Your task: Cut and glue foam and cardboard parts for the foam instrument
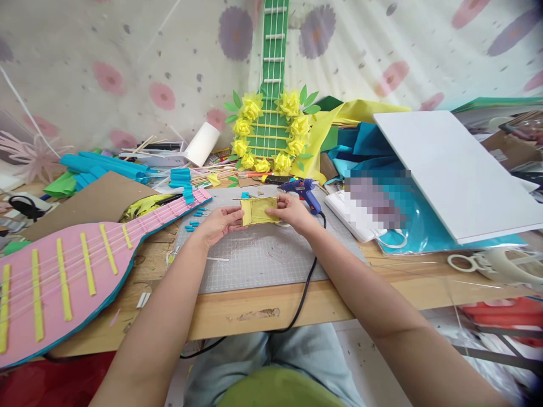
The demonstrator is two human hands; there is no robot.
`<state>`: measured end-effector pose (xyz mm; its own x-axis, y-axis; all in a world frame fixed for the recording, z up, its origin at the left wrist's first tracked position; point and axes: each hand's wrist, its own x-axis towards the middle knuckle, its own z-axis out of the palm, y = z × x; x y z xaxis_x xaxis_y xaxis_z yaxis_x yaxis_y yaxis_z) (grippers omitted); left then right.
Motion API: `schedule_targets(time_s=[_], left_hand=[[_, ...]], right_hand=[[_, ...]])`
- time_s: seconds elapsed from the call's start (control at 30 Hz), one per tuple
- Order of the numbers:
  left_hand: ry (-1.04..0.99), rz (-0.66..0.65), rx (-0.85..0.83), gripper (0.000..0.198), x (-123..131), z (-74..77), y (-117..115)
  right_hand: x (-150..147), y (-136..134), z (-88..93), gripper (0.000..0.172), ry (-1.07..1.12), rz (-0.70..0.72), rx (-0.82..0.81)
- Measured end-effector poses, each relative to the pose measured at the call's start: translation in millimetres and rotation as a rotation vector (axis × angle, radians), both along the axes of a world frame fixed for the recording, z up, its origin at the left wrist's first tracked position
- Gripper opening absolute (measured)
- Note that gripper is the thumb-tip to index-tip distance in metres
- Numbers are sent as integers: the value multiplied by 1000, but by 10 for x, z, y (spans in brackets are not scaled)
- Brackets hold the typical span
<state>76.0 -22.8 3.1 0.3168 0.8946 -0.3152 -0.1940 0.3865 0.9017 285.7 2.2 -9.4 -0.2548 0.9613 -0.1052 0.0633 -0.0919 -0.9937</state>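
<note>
Between my two hands, above the grey cutting mat (pixel 254 265), is a small flat yellow rectangular piece (pixel 259 211) with a darker panel over most of its face. My left hand (pixel 223 222) pinches its left end. My right hand (pixel 292 212) grips the right end, thumb on the front. Just behind my right hand lies a blue hot glue gun (pixel 303 192), its black cord running down over the table edge. Small blue-wrapped pieces (pixel 193 225) are scattered on the mat left of my left hand.
A pink paper guitar (pixel 76 271) with yellow strips lies at left. Behind the mat stands a green guitar (pixel 271 121) ringed with yellow paper flowers. To the right are a white board (pixel 458 175), a white power strip (pixel 350 217) and white-handled scissors (pixel 479 262).
</note>
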Motion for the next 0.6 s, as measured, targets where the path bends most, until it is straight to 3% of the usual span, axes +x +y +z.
schedule_targets(time_s=[0.6], left_hand=[[78,-152,78,43,-61,-73,16]], right_hand=[[-21,-5,-31,19,-63,18,11]])
